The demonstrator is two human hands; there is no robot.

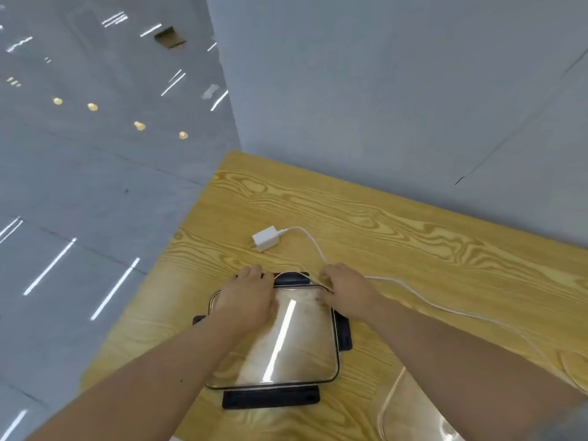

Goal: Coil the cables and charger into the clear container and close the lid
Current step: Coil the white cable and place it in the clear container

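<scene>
You are working at one wooden table [413,237]. One clear lid [286,338] with four black latch flaps is lying flat on it directly under your hands, and part of one clear container [410,409] is showing at the near right edge, well apart from your fingers. Your left hand [248,300] is resting on the lid's far left corner, fingers curled over the far edge; you are gripping nothing visible there. One white cable [423,297] is running from the right across the table into your right hand [346,291], whose fingers are pinching it at the lid's far right corner. One white charger [266,238] is lying beyond both hands, untouched.
</scene>
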